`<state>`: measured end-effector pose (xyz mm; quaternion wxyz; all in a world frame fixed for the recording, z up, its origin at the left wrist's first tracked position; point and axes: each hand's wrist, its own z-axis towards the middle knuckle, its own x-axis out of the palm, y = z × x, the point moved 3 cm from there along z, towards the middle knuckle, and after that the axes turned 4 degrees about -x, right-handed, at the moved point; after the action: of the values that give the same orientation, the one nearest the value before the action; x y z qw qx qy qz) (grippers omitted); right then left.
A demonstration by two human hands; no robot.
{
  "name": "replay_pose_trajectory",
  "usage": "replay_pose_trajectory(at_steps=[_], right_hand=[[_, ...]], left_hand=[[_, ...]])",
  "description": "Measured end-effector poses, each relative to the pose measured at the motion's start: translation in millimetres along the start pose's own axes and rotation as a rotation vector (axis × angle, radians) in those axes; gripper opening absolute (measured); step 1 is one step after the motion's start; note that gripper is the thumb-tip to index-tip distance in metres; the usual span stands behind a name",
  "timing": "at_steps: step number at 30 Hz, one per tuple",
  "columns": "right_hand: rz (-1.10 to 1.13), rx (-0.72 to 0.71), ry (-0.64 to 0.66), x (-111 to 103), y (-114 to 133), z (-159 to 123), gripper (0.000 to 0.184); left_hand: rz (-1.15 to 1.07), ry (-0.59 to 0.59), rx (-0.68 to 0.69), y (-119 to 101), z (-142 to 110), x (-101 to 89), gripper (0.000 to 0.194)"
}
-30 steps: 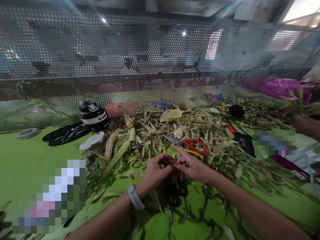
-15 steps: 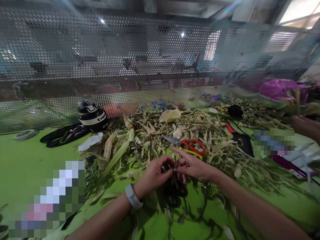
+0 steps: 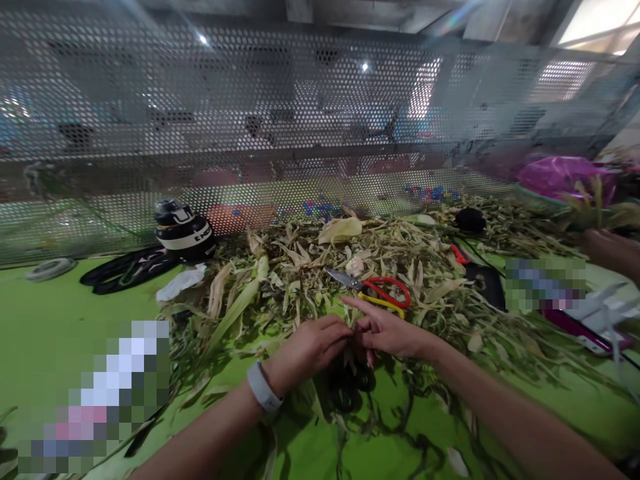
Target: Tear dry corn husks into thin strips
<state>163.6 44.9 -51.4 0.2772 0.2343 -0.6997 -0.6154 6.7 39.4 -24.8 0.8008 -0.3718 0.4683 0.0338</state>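
My left hand (image 3: 317, 345), with a pale band on its wrist, is closed, fingertips pinched together and meeting the other hand. My right hand (image 3: 387, 335) is closed in a pinch too, while its index finger points out to the left. Whatever lies between the fingertips is too small and shaded to name. Dark looped strands (image 3: 350, 393) show just below the hands on the green surface (image 3: 300, 453). Beyond my right hand, scissors (image 3: 383, 293) with one red and one yellow handle rest on a heap of dry corn husks (image 3: 295, 267).
A black bottle (image 3: 185, 233) stands at the back left beside a black coiled strap (image 3: 127, 270) and white tissue (image 3: 181, 282). Perforated metal screen (image 3: 300, 100) closes off the back. On the right are a purple bag (image 3: 565, 177), a dark ball (image 3: 470, 220) and another person's hand (image 3: 607, 247).
My left hand has rolled over, so its back now faces up and the thumb is less visible. My right hand stays almost where it was. The scissors have not moved.
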Motion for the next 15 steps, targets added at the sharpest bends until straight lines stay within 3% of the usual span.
replay_pose_trajectory(at_steps=[4, 9, 15], right_hand=[[-0.131, -0.005, -0.067, -1, 4, -1, 0.077], [-0.472, -0.096, -0.196, -6, 8, -3, 0.05], [-0.668, -0.123, -0.223, -2, 14, -2, 0.012]], left_hand=[[-0.071, -0.052, -0.103, 5, 1, -2.6, 0.02], [-0.225, -0.111, -0.293, 16, 4, -4.5, 0.014], [-0.466, -0.061, -0.517, 18, 6, -3.8, 0.015]])
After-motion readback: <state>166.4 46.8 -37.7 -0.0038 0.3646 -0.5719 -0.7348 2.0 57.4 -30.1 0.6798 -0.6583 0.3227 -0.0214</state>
